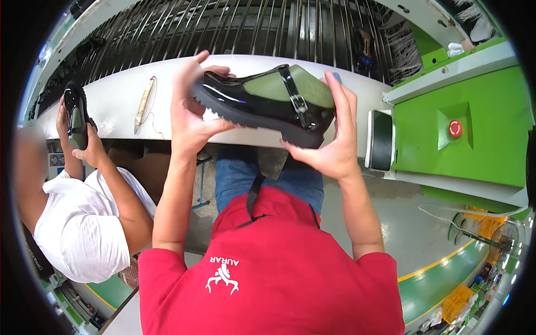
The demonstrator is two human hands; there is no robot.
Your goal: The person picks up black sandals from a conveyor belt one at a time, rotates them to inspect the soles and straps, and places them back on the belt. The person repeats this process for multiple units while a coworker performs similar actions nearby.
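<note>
A glossy black buckled shoe [262, 106] with a thick ridged sole and a green shoe last inside is held up between my two hands, above the near edge of the white bench. My left hand [190, 111] grips it round the toe, thumb under the sole and fingers over the top. At the heel end, my right hand [338, 134] is closed on the shoe, thumb below the heel and fingers behind it. The strap with its metal buckle [299, 104] faces me, crossing the green last [268, 85].
A long tool with a pale wrapped handle [143, 105] and thin cord lies on the white bench [117, 100]. Metal rods [251, 33] run behind it. To the right are a phone [381, 139] and a green cabinet with a red button [455, 129]. At left, a co-worker holds another shoe [77, 111].
</note>
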